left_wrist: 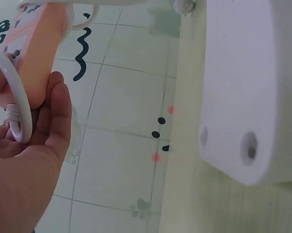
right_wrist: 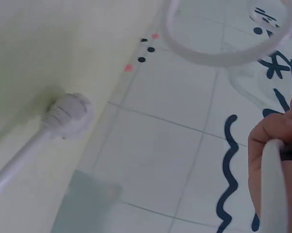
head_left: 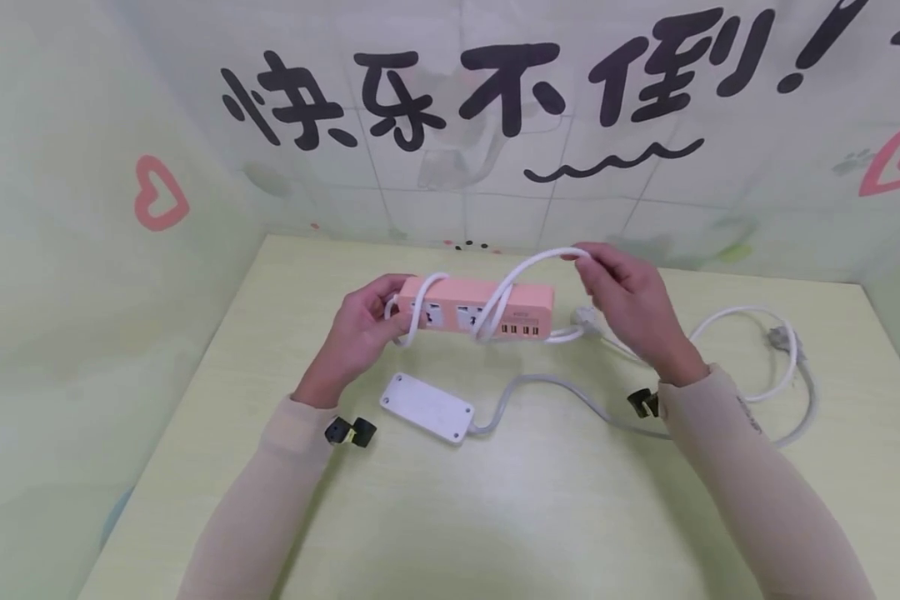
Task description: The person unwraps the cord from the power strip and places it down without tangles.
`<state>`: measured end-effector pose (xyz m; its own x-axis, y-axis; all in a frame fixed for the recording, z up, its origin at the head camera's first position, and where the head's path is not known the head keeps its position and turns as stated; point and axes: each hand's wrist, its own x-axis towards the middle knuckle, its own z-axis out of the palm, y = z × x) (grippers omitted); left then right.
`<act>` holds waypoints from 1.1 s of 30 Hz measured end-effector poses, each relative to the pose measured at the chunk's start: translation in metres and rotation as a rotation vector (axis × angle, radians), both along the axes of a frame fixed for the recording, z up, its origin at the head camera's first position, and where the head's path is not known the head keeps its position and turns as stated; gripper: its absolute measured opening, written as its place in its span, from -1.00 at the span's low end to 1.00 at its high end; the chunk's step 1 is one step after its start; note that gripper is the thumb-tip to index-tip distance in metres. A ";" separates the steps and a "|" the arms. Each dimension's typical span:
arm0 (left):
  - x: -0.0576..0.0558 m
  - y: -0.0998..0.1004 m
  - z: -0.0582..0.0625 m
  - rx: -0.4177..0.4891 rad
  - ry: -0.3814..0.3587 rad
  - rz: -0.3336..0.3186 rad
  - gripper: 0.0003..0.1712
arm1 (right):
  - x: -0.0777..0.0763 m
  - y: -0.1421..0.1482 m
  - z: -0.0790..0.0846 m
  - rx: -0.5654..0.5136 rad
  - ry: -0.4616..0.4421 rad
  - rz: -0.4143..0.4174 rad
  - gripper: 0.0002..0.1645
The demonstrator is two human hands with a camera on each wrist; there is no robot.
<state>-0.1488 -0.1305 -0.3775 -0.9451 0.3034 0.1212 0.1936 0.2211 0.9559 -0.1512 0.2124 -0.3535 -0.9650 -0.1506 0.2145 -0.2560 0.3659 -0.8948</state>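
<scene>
A pink power strip (head_left: 461, 290) is held up above the table, its sockets and USB ports facing the head camera. My left hand (head_left: 356, 333) grips its left end, thumb in front and fingers behind, as the left wrist view also shows. White cord (head_left: 536, 257) passes around the strip near its left end and again near its middle. From there it arcs up to my right hand (head_left: 630, 300), which pinches it right of the strip. The right wrist view shows the right hand (right_wrist: 277, 131) only in part, at the edge.
Below the strip, a white rectangular block (head_left: 427, 408) lies on the pale table (head_left: 510, 517), with a grey cord (head_left: 555, 381) running right. A plug (head_left: 585, 318) lies behind, and a grey plug (head_left: 783, 337) sits among cord loops at right. A printed curtain (head_left: 420, 200) hangs behind.
</scene>
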 end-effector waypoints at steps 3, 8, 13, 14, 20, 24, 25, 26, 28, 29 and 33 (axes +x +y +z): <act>-0.002 0.000 -0.001 -0.008 0.000 0.029 -0.52 | 0.010 0.002 0.012 -0.007 0.126 -0.022 -0.73; -0.006 0.000 0.006 0.003 -0.007 0.105 -0.53 | 0.031 0.011 0.027 0.115 0.196 0.223 -0.73; -0.007 -0.004 0.014 0.073 0.006 0.153 -0.51 | 0.034 0.016 0.022 0.314 0.101 0.466 -0.73; -0.006 -0.005 0.016 0.091 0.006 0.154 -0.50 | 0.032 0.016 0.019 0.354 0.072 0.473 -0.76; -0.001 -0.006 0.022 0.113 0.016 0.120 -0.50 | 0.021 0.020 0.008 0.564 -0.022 0.380 -0.81; 0.003 -0.008 0.024 0.101 0.018 0.104 -0.52 | 0.011 0.027 0.005 0.649 -0.028 0.234 -0.73; 0.003 -0.008 0.024 0.093 0.015 0.095 -0.53 | 0.009 0.028 0.004 0.650 -0.022 0.183 -0.71; 0.004 -0.009 0.024 0.084 0.011 0.081 -0.53 | 0.006 0.029 0.002 0.639 -0.011 0.128 -0.68; 0.006 -0.011 0.024 0.058 0.014 0.043 -0.53 | 0.000 0.031 0.001 0.579 0.003 -0.001 -0.61; 0.007 -0.011 0.023 0.042 0.019 0.016 -0.52 | -0.003 0.031 0.001 0.521 0.010 -0.071 -0.59; 0.008 -0.012 0.019 -0.008 0.059 -0.111 -0.51 | -0.011 0.031 0.005 0.192 0.016 -0.329 -0.59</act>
<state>-0.1412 -0.1428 -0.3583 -0.8971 0.4068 0.1727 0.2730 0.2029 0.9404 -0.1617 0.2435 -0.3482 -0.9653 0.1279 0.2279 -0.1101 0.5918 -0.7985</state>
